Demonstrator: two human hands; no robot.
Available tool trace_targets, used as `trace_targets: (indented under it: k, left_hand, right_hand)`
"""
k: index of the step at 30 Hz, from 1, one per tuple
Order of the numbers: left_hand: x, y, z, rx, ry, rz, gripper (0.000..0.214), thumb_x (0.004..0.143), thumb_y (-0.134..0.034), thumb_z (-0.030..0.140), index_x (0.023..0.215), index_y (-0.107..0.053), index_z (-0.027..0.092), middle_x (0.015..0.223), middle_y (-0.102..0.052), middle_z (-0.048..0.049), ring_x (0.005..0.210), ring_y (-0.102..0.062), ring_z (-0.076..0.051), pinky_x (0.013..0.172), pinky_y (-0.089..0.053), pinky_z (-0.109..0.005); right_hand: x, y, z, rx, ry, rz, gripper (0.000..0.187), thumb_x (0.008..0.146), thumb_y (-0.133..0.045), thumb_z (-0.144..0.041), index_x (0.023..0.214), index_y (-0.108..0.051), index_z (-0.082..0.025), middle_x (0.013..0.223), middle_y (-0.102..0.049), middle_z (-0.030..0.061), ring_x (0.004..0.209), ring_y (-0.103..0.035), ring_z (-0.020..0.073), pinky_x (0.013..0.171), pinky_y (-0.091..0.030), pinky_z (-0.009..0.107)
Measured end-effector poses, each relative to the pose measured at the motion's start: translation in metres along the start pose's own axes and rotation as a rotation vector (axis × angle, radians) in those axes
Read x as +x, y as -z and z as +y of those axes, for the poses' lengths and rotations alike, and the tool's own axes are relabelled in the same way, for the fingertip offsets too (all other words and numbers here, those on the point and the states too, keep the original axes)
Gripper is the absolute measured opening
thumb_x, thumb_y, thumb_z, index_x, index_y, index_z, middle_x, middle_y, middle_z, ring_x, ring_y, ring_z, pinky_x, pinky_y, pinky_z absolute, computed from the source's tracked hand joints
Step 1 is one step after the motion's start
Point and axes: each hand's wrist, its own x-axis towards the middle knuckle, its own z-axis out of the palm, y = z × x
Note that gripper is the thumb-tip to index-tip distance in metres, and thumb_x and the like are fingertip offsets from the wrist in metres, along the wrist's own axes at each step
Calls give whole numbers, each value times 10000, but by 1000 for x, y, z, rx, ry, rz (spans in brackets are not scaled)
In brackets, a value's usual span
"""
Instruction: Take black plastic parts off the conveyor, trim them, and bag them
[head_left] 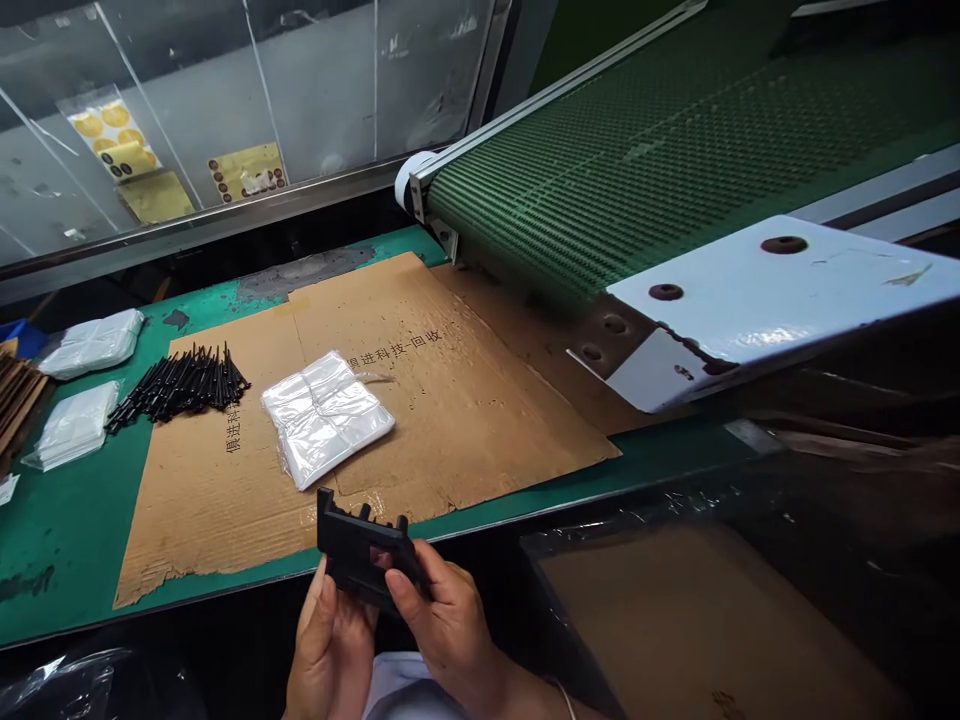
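Observation:
Both my hands hold a black plastic part (352,550) in front of the table's near edge. It is flat, with several short pegs along its top edge and a taller upright corner at the left. My left hand (330,640) grips its lower left side. On the right side, my right hand (450,615) has its thumb pressed on the face, and its other fingers are behind. Beyond the part, a tied bundle of clear plastic bags (326,415) lies on a flat cardboard sheet (465,400). Left of that bundle is a heap of thin black rods (180,385).
A green conveyor belt (637,150) with a white side frame (787,290) rises at the right. More bag stacks (75,425) lie on the green table (67,550) at left. A cardboard box in clear plastic (697,620) stands low at right. Sticker sheets (247,173) hang on the back panel.

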Motion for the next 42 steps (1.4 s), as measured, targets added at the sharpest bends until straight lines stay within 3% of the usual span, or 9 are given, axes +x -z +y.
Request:
trace_targets:
  k: [3, 5, 9, 16, 21, 28, 34, 38, 42]
  left_hand:
    - [1, -7, 2, -194, 0, 161, 124, 748, -647, 201, 857, -706, 208, 920, -689, -45, 892, -620, -171, 813, -516, -282]
    - [2, -9, 7, -197, -52, 278, 178, 788, -561, 78, 788, -699, 191, 813, -688, -17, 669, -618, -91, 629, -530, -177]
    - [1, -4, 14, -81, -13, 283, 63, 724, -673, 111, 756, -669, 164, 614, -619, 27, 388, -421, -8, 400, -408, -95]
    - [-12, -8, 4, 5, 185, 133, 264, 573, -814, 256, 704, -616, 141, 516, -515, 71, 373, -345, 19, 423, -371, -93]
    - [-16, -13, 2, 45, 181, 140, 294, 560, -816, 280, 684, -582, 152, 453, -442, 94, 338, -314, 4, 375, -328, -120]
    - [-8, 1, -2, 3, 227, 91, 271, 590, -802, 243, 648, -557, 143, 479, -416, 91, 359, -294, 15, 382, -315, -107]
    - [-4, -8, 3, -117, 215, 199, 365, 458, -858, 144, 726, -612, 113, 504, -445, 93, 362, -299, 42, 360, -270, -61]
    - [-3, -8, 3, -69, 183, 191, 313, 492, -847, 183, 603, -562, 115, 497, -457, 81, 356, -314, 31, 348, -265, -77]
    - [-8, -5, -2, 5, 90, 196, 282, 557, -820, 241, 700, -591, 160, 435, -422, 100, 364, -326, 7, 398, -311, -101]
  right_hand:
    - [-3, -3, 0, 18, 24, -162, 452, 854, -374, -585, 772, -515, -163, 570, -480, -26, 484, -428, 96, 462, -332, 209]
    - [-4, 2, 0, 68, 2, -207, 508, 883, -260, -599, 796, -507, -164, 566, -428, -35, 481, -390, 93, 456, -318, 211]
    - [3, 21, -3, 68, -29, -183, 442, 952, -205, -438, 735, -482, -171, 549, -342, -51, 479, -347, 86, 461, -306, 210]
    - [22, 30, -8, -276, 392, -286, 377, 965, -226, -276, 658, -424, -185, 549, -413, -32, 478, -368, 96, 485, -305, 234]
    - [25, 27, -6, -401, 546, -263, 330, 942, -247, -188, 654, -407, -189, 545, -439, -18, 477, -385, 108, 469, -291, 242]
    - [25, 29, -6, -600, 705, -244, 351, 906, -270, -124, 599, -425, -192, 499, -451, -11, 448, -374, 121, 447, -243, 273]
    - [9, 33, -17, -701, 761, -307, 386, 897, -291, -122, 556, -464, -179, 484, -441, -6, 436, -349, 124, 435, -209, 292]
    - [-2, 37, -21, -622, 785, -406, 409, 916, -264, -150, 567, -476, -180, 489, -472, 2, 434, -365, 127, 428, -221, 297]
    - [0, 38, -18, -522, 607, -254, 377, 940, -223, -165, 652, -465, -177, 516, -473, -5, 448, -386, 114, 459, -292, 267]
